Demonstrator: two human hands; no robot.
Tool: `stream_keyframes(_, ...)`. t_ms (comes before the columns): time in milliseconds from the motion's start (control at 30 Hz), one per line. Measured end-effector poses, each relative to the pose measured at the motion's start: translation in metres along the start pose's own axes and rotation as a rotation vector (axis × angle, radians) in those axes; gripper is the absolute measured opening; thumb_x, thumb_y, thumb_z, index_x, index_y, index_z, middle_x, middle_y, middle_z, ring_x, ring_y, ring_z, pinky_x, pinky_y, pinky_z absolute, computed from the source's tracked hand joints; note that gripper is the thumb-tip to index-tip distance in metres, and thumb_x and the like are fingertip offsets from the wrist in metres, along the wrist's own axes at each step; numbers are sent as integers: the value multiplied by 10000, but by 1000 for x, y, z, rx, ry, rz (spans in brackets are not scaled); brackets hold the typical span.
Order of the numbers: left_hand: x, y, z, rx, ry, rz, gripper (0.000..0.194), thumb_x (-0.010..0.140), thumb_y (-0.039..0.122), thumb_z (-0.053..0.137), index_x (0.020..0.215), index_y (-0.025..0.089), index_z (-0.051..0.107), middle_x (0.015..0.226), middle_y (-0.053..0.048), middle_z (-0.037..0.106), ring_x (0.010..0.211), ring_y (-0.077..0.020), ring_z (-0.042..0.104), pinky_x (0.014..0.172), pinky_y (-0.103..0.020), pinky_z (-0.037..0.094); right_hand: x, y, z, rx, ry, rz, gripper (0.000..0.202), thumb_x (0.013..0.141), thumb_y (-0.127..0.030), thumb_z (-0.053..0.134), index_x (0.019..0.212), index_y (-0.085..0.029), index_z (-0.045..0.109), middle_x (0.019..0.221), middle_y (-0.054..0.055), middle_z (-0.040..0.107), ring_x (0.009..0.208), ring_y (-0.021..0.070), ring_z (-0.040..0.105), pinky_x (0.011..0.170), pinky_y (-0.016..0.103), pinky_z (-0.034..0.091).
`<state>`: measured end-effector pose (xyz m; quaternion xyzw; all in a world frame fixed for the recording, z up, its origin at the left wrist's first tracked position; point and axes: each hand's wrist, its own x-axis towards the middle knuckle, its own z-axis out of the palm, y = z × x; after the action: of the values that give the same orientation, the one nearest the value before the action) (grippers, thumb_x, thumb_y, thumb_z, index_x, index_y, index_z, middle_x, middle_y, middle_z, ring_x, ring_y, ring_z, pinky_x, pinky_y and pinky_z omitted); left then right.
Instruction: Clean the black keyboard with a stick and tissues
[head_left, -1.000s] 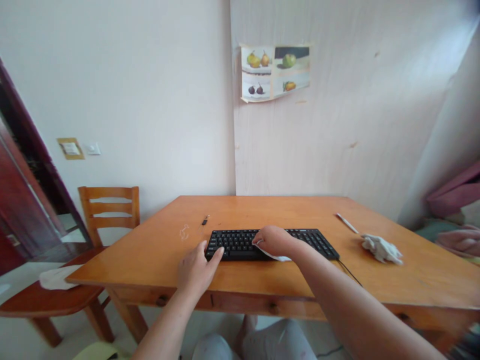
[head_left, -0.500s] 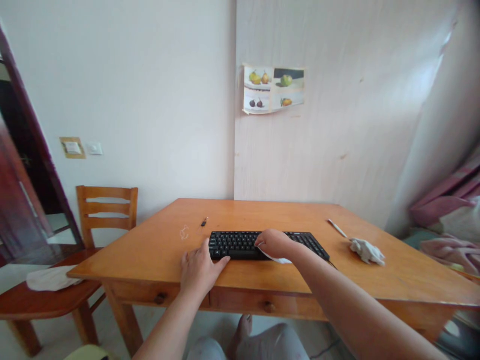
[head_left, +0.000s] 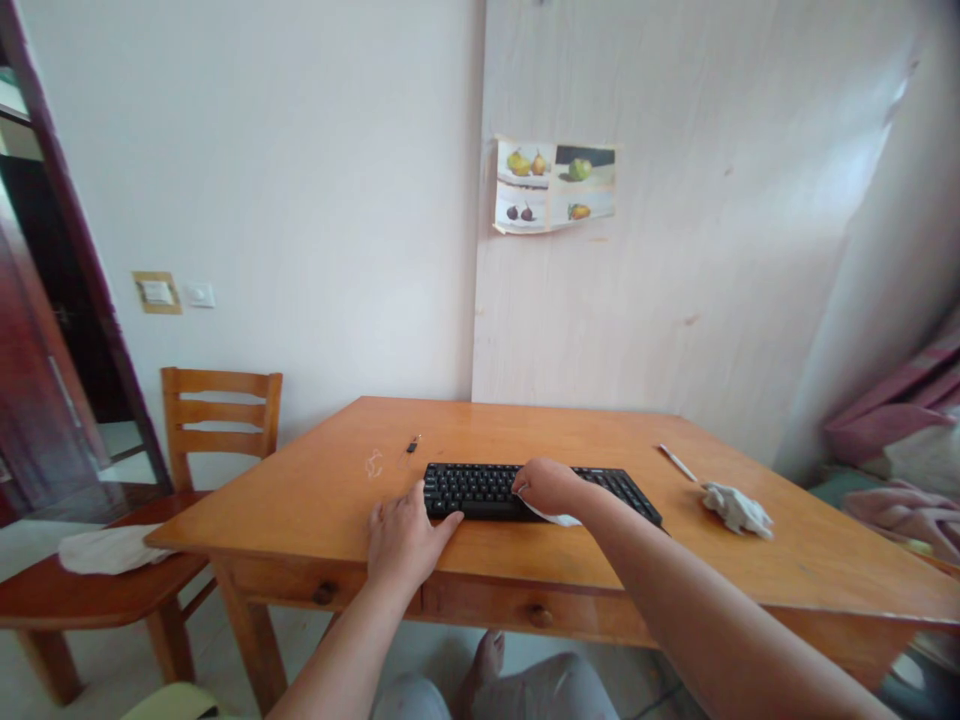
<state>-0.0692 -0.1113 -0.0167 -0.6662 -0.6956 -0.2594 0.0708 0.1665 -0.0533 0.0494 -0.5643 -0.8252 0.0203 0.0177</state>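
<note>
A black keyboard [head_left: 472, 490] lies flat near the front of the wooden table. My left hand [head_left: 405, 535] grips its left end, the thumb along the front edge and the fingers at the side. Over the middle of the keys, my right hand [head_left: 551, 487] is closed on a thin white cloth [head_left: 559, 519]. Part of that cloth hangs out below the palm, across the keyboard's front edge. The right hand and forearm hide some keys. Whether the cloth is fabric or paper is hard to tell.
A crumpled greyish cloth [head_left: 737, 509] and a white pen-like stick [head_left: 677, 462] lie on the table [head_left: 810, 560] to the right. Behind the keyboard's left end are a small black object [head_left: 412, 445] and a thin white string [head_left: 373, 463]. A wooden chair [head_left: 221, 410] stands left.
The view has shifted slightly, so the scene sits a little further right. Both hands keep nearly the same places on the keyboard, the right one still holding the white cloth.
</note>
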Motion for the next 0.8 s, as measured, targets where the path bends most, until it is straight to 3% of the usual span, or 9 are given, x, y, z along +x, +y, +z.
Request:
stream_keyframes(633, -1, 2, -3, 20, 5, 4, 588, 845, 617, 549, 1247, 188, 560, 1099, -140, 730, 1081, -341, 626, 989, -456, 352, -4, 0, 8, 8, 32, 20, 305, 828, -202, 530, 952, -258, 803, 1013, 66, 771, 969, 242, 692, 782, 283, 468)
stream_keyframes(800, -1, 2, -3, 14, 2, 9, 575, 849, 607, 547, 1238, 184, 569, 1096, -150, 728, 1080, -342, 631, 988, -457, 354, -2, 1, 10, 25, 45, 29, 328, 849, -214, 518, 1021, -269, 792, 1067, 61, 764, 994, 245, 691, 790, 290, 478)
